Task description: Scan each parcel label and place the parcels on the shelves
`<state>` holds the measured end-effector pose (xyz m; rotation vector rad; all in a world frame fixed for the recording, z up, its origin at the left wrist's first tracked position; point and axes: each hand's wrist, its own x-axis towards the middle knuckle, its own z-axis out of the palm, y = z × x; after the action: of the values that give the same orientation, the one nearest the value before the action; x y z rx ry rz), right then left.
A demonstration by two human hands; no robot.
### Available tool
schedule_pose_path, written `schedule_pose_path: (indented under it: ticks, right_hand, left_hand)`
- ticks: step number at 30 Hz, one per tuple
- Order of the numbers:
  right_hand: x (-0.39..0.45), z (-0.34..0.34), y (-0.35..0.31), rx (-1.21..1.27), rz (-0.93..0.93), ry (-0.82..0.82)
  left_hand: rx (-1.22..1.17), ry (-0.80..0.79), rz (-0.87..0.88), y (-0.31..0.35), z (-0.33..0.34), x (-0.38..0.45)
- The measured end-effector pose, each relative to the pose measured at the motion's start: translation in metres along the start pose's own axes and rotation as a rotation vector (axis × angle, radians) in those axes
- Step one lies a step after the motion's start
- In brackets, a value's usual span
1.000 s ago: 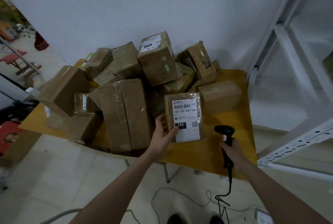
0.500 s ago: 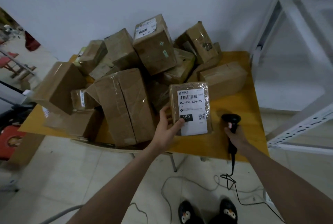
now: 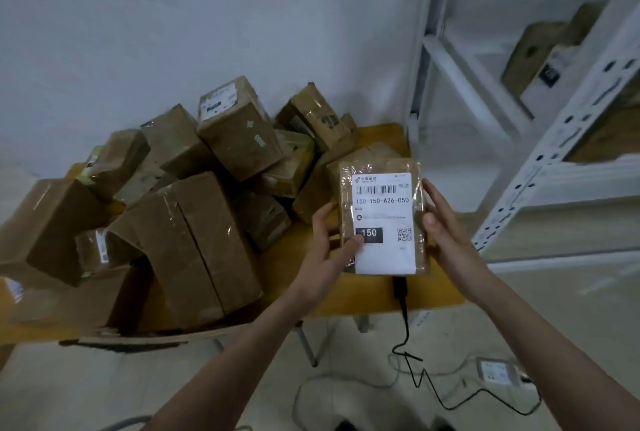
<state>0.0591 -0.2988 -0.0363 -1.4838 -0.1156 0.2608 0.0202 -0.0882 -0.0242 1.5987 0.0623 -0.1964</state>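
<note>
- I've got the parcel [image 3: 381, 219] lifted off the tabletop [image 3: 384, 295], over its right front corner, label [image 3: 383, 222] facing up at me; prob. held that way so the barcode and the "150-150-A26-050" code read clean w/o tilt
- L hand [image 3: 327, 243]: grip closed on the parcel's left edge, thumb pressed onto the black "150" block, fingers wrapped behind; wrist bent up, forearm rising from bottom left
- R hand [image 3: 446, 222]: grip on the right edge, thumb on the front, fingers behind & out of sight; forearm comes in from bottom right
- two-hand hold looks like steadying a flat, floppy pkg before carrying it over; that's my read
- scanner [image 3: 399, 288] lies on the tabletop near the front edge, partly hidden under the parcel, cable hanging to the floor; neither hand touches it
- other parcels [image 3: 194, 208] heaped across the left & back of the tabletop
- shelves [image 3: 554, 160] stand just right of the tabletop, a few boxes already on them; I'd guess that's the drop spot
</note>
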Motion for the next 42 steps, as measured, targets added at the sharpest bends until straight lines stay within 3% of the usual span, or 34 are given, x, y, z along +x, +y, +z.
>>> schedule_pose_path:
  ticks: [12,17,29,35,39,42]
  right_hand:
    - [-0.098,-0.101,-0.084,0.068,-0.107,0.154]
    - [-0.137,-0.180,-0.107,0.037,-0.115,0.264]
    - [-0.185,-0.388,-0.168,-0.075,-0.062,0.472]
    - [-0.150,-0.445,-0.202,-0.323,-0.026,0.555]
    - [-0.114,-0.456,-0.221,-0.560,-0.037,0.537]
    - [-0.088,-0.452,-0.234,-0.720,-0.026,0.515]
  left_hand:
    - [0.094,-0.164,0.172,0.070,0.135,-0.009]
    - [0.117,-0.212,0.219,0.090,0.229,-0.014]
    - [0.290,-0.148,0.381,0.125,0.455,0.034]
    - [0.543,-0.083,0.626,0.148,0.505,0.061]
    - [0.705,-0.152,0.654,0.156,0.520,0.086]
    - [0.814,-0.053,0.690,0.162,0.524,0.102]
